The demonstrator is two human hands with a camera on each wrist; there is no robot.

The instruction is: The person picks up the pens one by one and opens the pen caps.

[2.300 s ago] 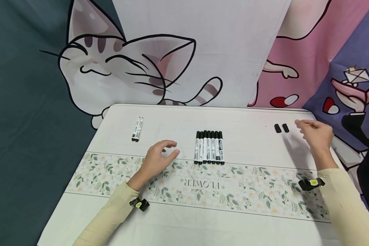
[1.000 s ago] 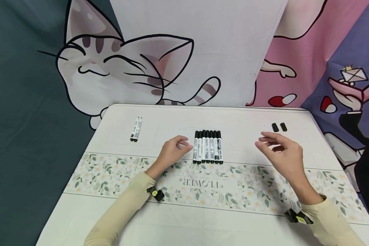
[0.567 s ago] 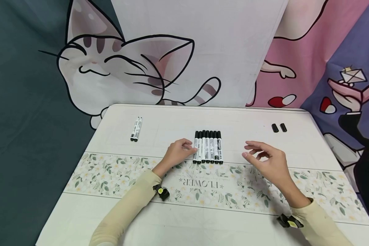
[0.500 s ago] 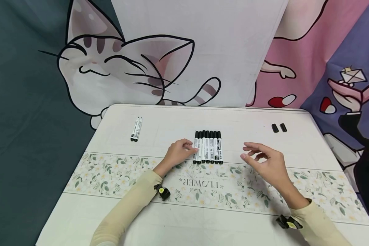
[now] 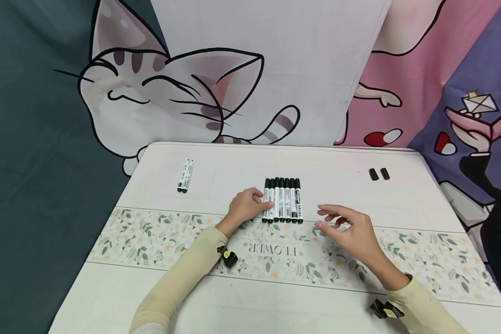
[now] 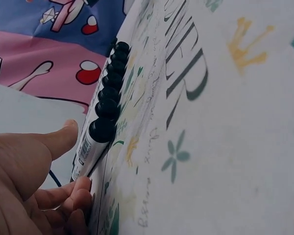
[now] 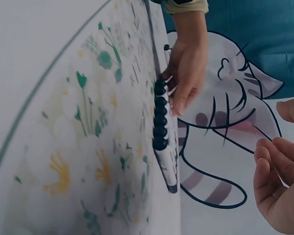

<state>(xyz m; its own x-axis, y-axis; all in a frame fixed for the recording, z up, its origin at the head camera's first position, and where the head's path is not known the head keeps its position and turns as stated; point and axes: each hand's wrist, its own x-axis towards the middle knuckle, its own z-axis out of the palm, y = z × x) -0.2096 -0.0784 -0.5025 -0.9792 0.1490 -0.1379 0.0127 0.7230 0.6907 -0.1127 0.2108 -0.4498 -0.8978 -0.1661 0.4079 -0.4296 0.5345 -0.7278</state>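
The row of 7 markers (image 5: 282, 200) lies mid-surface on the table (image 5: 242, 301), caps toward the far edge, ends reaching the flowered strip (image 5: 150, 236). The left hand (image 5: 245, 206) is at the row's left end: its fingers are curved and close together, just beside the outermost marker, while the thumb stands apart from them and reaches over the first 2 barrels. In the left wrist view that marker's end shows in the gap between thumb and fingers; whether either touches it, I cannot tell. The right hand (image 5: 352, 229) is near the row's other end but apart from it, above the strip on the side toward the surface's right edge; its fingers are loosely curved, its thumb is spread from them, and it pinches nothing. Toward the far left corner lie 2 uncapped pens (image 5: 187, 176) side by side, tips toward the far edge. Near the far right corner lie 2 black caps (image 5: 373, 174), a little apart, well away from both hands.
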